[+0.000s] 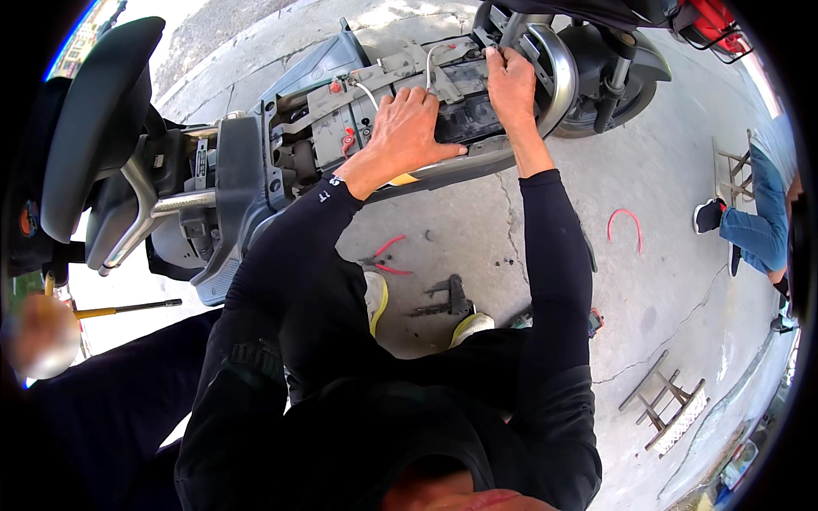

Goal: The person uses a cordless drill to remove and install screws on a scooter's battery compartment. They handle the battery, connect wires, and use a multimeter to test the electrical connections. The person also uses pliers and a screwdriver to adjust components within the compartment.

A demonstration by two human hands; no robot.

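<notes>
Concrete ground (665,196), grey scooter (243,162) standing on it, open compartment (469,119) midway along the scooter, left hand (402,128) over the compartment, thumb wide from fingers, right hand (511,85) at its front end, fingers curled, cannot tell whether holding anything, red-handled pliers (389,246) below.

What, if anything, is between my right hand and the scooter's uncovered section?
Nothing visible. Your right hand is at the uncovered section, toward the front wheel; the red-handled pliers lie aside on the floor.
</notes>
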